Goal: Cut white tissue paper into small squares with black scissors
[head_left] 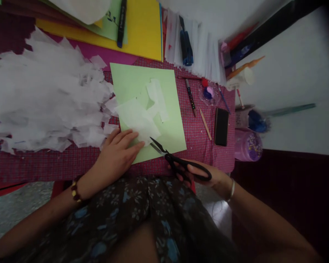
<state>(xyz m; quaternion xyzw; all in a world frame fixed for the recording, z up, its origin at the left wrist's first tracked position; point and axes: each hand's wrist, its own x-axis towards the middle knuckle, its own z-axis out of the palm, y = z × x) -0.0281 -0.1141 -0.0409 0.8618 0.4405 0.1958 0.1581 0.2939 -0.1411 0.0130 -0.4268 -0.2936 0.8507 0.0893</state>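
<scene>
My left hand [120,151] lies with fingers stretched out over the lower left edge of a pale green sheet [164,106]. Its fingertips touch a thin white piece of paper [138,120] that rests on the sheet. Black-handled scissors [178,160] are in my right hand [208,174], with fingers in the loops. The blades stand slightly apart, pointing left toward the white paper near my left fingertips. A second, irregularly cut white strip [157,96] lies higher on the green sheet, against the first piece.
A large heap of torn white paper [49,95] covers the table's left. Behind are a yellow sheet [145,29], a black marker [121,23] and a blue-black cutter [186,47]. At right lie a pencil [205,124], a patterned pen [191,98], a phone [221,126] and cups [248,146].
</scene>
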